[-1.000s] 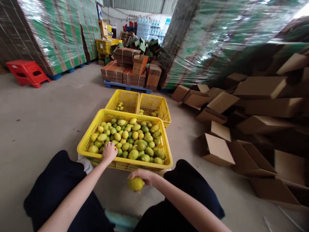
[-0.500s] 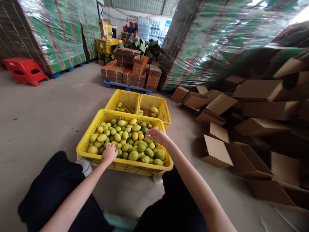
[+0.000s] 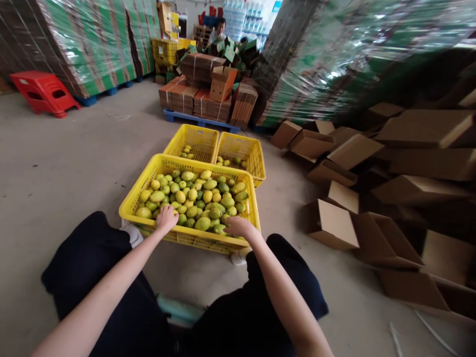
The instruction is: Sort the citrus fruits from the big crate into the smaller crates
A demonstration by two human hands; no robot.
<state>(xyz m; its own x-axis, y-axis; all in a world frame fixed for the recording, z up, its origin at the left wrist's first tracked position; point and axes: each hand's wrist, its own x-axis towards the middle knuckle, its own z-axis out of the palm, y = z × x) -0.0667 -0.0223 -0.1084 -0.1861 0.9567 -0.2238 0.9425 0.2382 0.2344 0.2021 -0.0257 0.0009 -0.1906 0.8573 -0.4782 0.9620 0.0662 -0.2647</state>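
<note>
A large yellow crate [image 3: 130, 203] full of yellow-green lemons [image 3: 201, 198] stands on the floor between my knees. My left hand [image 3: 166, 218] rests at the crate's near edge, fingers curled over a lemon. My right hand [image 3: 238, 226] is palm down at the near right corner, fingers bent around a lemon in the pile. Behind the big crate stand two smaller yellow crates, the left one [image 3: 174, 144] and the right one [image 3: 258, 163], each holding a few lemons.
Open brown cardboard boxes [image 3: 334, 223] are heaped along the right. A blue pallet of bundled flat cartons [image 3: 201, 99] sits beyond the crates, with a person [image 3: 220, 27] behind it. Wrapped carton stacks [image 3: 85, 44] and a red stool [image 3: 44, 91] stand at left.
My right hand carried a lemon from in front of the crate out toward the far right crate, then came back empty to the near right corner. My left hand stayed put.
</note>
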